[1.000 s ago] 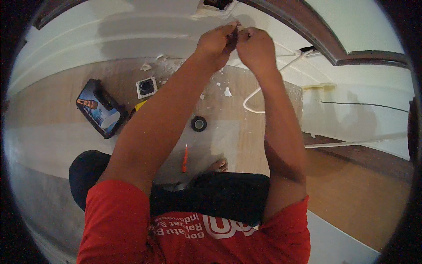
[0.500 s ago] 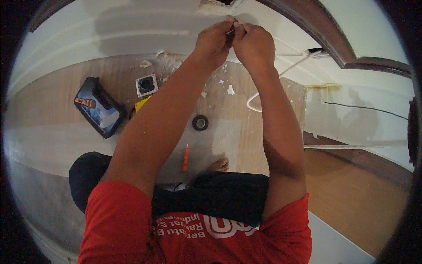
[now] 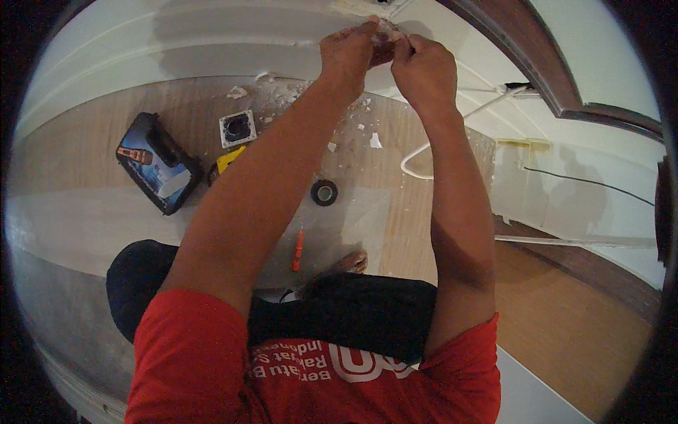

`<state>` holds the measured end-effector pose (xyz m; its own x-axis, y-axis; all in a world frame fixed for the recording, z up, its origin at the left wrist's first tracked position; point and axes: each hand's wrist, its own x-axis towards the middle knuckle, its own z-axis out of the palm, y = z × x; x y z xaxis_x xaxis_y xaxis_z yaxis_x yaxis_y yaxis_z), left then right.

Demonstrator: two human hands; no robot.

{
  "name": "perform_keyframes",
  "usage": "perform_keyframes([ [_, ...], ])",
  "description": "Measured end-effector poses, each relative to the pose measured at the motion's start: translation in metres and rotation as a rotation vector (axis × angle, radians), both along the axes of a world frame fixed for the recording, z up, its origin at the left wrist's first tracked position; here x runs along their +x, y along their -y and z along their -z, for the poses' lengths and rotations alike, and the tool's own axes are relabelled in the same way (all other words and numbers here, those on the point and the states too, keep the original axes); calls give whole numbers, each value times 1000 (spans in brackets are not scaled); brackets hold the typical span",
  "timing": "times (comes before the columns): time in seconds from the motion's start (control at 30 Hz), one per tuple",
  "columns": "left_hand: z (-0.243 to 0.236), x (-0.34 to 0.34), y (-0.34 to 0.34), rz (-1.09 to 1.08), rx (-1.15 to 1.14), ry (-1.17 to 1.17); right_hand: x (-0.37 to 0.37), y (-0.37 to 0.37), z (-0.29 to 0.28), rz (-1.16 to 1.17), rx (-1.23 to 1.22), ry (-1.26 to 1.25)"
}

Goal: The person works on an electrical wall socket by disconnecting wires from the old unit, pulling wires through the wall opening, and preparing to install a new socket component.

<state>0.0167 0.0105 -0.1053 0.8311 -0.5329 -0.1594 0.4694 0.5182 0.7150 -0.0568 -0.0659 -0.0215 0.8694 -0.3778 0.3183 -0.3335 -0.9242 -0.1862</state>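
Both hands are raised against the white wall (image 3: 212,42) at about twelve o'clock in the head view, meeting just below a rough-edged opening in the plaster (image 3: 367,7) at the top rim. The left hand (image 3: 349,49) and the right hand (image 3: 424,63) are curled, fingertips nearly touching, pinched around something small and dark between them (image 3: 385,39); it is too small and shadowed to say what it is or how firmly either hand holds it. That small thing lies at about one o'clock from the left hand and eleven o'clock from the right, equally near both, its long axis not readable. Down on the wooden floor (image 3: 85,141), a black roll of tape (image 3: 324,192) lies at six o'clock from the hands, with an orange-handled screwdriver (image 3: 298,249) just below it, both well apart from the grip.
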Motion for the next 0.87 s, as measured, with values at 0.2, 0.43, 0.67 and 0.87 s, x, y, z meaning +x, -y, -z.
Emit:
perform_keyframes([
  [0.2,-26,-5,-8,-43,-39,-199,4,-2,1,3,30,-29],
  [0.43,-18,-7,-13,-64,71,4,13,-7,7,-64,37,8],
  [0.67,7,2,4,-178,-104,136,14,-12,6,-34,-82,5],
  [0.87,9,7,3,-74,333,592,10,-12,0,21,-55,-23],
])
